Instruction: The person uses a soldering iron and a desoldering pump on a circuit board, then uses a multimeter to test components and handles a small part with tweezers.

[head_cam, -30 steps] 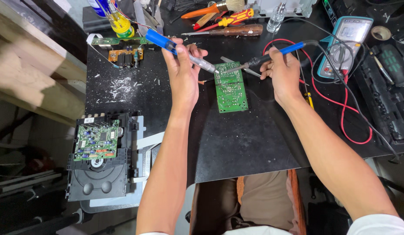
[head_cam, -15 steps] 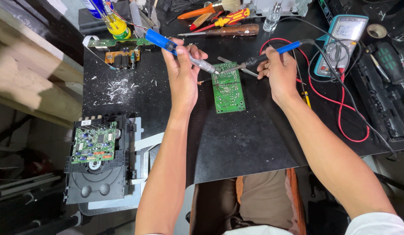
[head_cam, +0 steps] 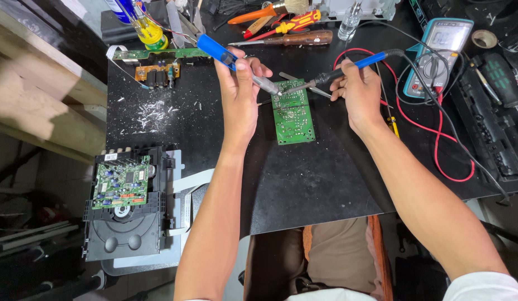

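Observation:
A green circuit board [head_cam: 293, 118] lies flat on the black worktop [head_cam: 326, 178]. My left hand [head_cam: 240, 83] grips a blue-handled desoldering pump [head_cam: 228, 59], its metal tip angled down at the board's top edge. My right hand [head_cam: 357, 92] holds a blue-handled soldering iron [head_cam: 340, 72], whose tip meets the pump's tip just above the board's top edge. A black cord runs from the iron off to the right. Both forearms reach up from the bottom of the view.
A multimeter [head_cam: 437, 53] with red and black leads sits at the right. Screwdrivers [head_cam: 292, 30] and a small glass bottle [head_cam: 351, 21] lie at the back. An opened disc drive [head_cam: 125, 203] stands at the front left. Solder scraps [head_cam: 150, 114] and a small connector board [head_cam: 157, 72] lie left.
The pump's and iron's tips have closed together at the board's top edge. The whole view has shifted slightly; the hands keep their grips.

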